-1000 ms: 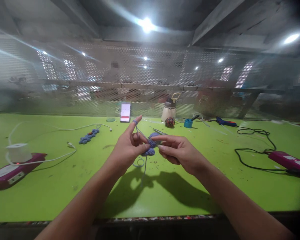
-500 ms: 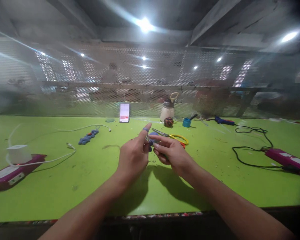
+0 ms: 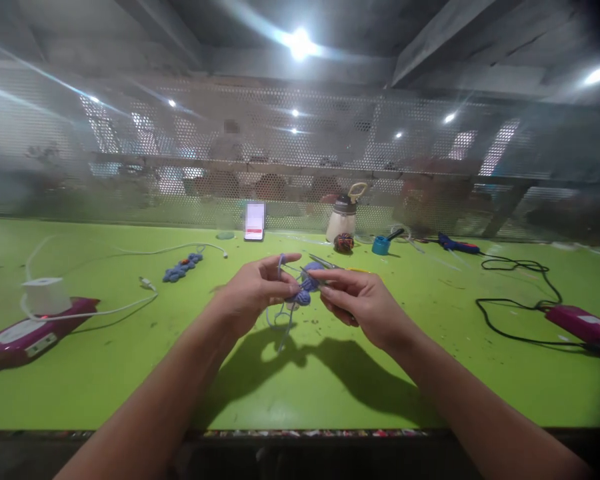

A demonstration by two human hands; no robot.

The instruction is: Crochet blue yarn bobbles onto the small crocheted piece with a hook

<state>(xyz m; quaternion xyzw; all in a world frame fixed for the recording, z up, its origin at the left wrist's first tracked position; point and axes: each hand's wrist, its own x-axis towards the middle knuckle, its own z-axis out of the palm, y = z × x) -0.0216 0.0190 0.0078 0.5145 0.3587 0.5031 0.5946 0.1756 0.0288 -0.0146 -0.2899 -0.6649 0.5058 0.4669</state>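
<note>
My left hand pinches a small blue-purple crochet piece between thumb and fingers, with a strand of yarn looped round its raised index finger. A loose yarn tail hangs under the piece. My right hand is closed on a thin crochet hook, its tip at the piece; most of the handle is hidden in the palm. Just behind the piece shows more blue-purple yarn. Scissors lie beyond my right hand, which covers much of their yellow handles.
A finished-looking blue crochet strip lies at left, near a white cable and a purple power strip. At the back stand a phone, a bottle, a multicoloured yarn ball and a blue pot. Another power strip lies right.
My left hand has turned and shifted left, its index finger now pointing sideways. The crochet piece and hanging yarn tail show more plainly. My right hand has moved slightly right, covering more of the scissors.
</note>
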